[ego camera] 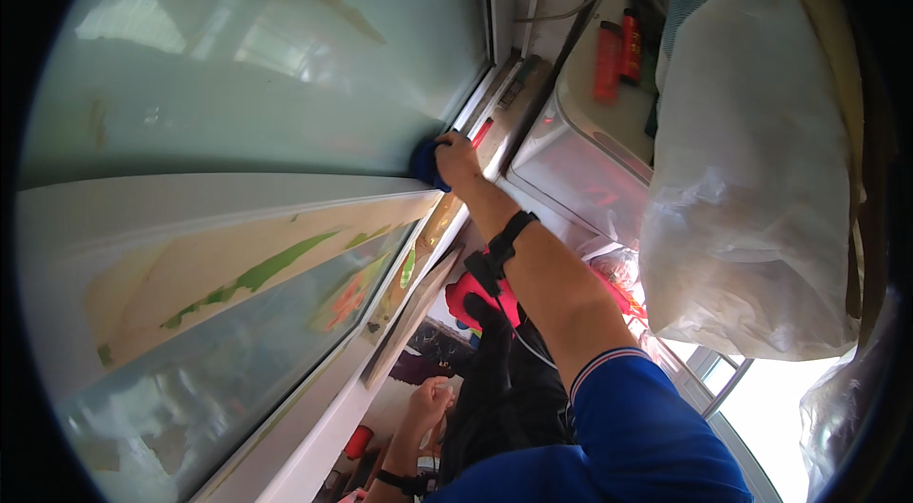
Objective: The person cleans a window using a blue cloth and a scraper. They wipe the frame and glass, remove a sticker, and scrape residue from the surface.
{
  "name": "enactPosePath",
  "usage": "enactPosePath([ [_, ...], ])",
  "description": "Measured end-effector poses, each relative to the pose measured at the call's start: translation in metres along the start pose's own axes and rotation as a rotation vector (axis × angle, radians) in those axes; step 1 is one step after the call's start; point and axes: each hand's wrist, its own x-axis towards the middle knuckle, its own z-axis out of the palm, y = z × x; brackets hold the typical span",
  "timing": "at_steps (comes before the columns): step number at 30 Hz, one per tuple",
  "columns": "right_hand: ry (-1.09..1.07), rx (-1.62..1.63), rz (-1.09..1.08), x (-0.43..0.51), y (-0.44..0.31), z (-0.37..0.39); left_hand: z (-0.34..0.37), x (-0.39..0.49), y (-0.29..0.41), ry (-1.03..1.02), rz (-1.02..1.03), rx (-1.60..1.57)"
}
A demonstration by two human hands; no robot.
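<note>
My right hand (458,159) grips a dark blue cloth (426,164), pressed into the lower corner of a glass pane (285,89), where the pale frame meets the sill. A black strap with a small device and a cable sits on my right forearm. Low in the view, my left hand (430,399) hangs beside my black trousers, fingers curled, with nothing visible in it. Below the first pane, a white frame bar (214,207) bears peeling beige and green film. A second glass pane (235,325) lies beyond it.
On the right, a pale cabinet (578,175) carries two red cylindrical objects (618,61) and a large white plastic bag (749,168). A red lighter-like object (482,133) lies on the sill by my right hand. A wooden board (414,317) leans beside the sill. A pink object (485,300) is near my feet.
</note>
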Motion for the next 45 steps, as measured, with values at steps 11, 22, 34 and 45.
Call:
enactPosePath([
  [11, 0.469, 0.302, -0.031, 0.071, -0.064, -0.062, 0.002, -0.016, -0.009, -0.001, -0.052, -0.086],
  [22, -0.010, 0.379, 0.000, -0.195, -0.032, -0.130, -0.021, -0.046, 0.078, -0.065, 0.226, -0.170],
  [34, -0.489, -0.013, -0.410, -0.419, -0.112, -0.232, -0.027, -0.095, 0.233, -0.309, 0.399, -0.465],
  [45, 1.063, -0.501, -0.432, -0.412, -0.053, -0.526, -0.041, -0.079, 0.230, -0.244, 0.455, -0.170],
])
